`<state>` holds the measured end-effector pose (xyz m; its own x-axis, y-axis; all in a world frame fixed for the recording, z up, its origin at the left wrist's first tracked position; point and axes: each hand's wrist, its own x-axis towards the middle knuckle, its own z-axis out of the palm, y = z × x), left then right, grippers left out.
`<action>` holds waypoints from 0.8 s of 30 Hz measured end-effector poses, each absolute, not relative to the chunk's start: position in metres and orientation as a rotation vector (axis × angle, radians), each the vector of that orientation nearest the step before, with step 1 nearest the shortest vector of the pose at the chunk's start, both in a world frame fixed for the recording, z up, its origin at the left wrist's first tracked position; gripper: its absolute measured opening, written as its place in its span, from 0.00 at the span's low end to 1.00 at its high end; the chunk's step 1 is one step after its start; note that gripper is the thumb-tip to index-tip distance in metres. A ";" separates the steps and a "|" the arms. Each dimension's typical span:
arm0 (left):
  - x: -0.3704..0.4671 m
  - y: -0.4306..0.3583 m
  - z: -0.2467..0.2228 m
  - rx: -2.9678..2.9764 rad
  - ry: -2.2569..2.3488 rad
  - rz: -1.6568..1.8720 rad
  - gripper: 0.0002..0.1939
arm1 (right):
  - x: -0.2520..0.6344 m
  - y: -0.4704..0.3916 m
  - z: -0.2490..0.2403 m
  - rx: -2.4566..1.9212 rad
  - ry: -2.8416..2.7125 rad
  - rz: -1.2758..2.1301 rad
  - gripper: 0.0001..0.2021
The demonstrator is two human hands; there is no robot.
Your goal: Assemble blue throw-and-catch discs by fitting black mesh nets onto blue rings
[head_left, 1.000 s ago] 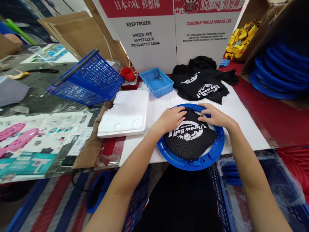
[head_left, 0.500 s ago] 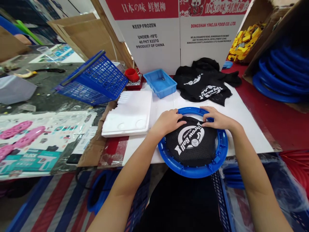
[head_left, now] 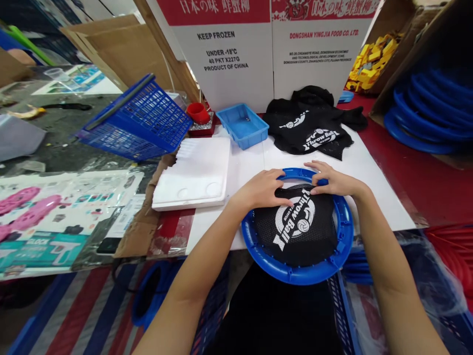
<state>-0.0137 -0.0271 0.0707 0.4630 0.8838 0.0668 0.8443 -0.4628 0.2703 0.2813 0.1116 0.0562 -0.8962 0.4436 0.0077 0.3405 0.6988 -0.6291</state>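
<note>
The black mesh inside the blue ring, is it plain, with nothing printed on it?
No, white lettering reading "Throw Ball" runs across the black mesh.

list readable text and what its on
White-red cardboard: "日本の味 鲜蟹柳"
"KEEP FROZEN"
"UNDER -18°C"
"40 PKT X227G"
"PRODUCT OF CHINA"
"DONGSHAN YINGJIA FOOD CO. LTD."
Black printed mesh, black cloth pile: "Throw Ball"
Too small or blurred: address, subtitles, colourful paper sheet
</note>
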 end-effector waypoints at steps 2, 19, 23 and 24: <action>-0.016 -0.026 0.070 2.492 1.548 0.300 0.32 | 0.280 0.113 0.055 -0.635 -2.699 0.920 0.19; -0.042 -0.009 0.066 1.946 1.570 0.778 0.05 | 0.276 0.115 0.057 -0.731 -2.346 0.978 0.12; -0.040 -0.005 0.057 2.007 1.602 0.828 0.06 | 0.276 0.116 0.055 -0.779 -2.311 0.968 0.11; -0.039 -0.004 0.055 2.019 1.605 0.849 0.06 | 0.277 0.117 0.055 -0.799 -2.311 0.942 0.11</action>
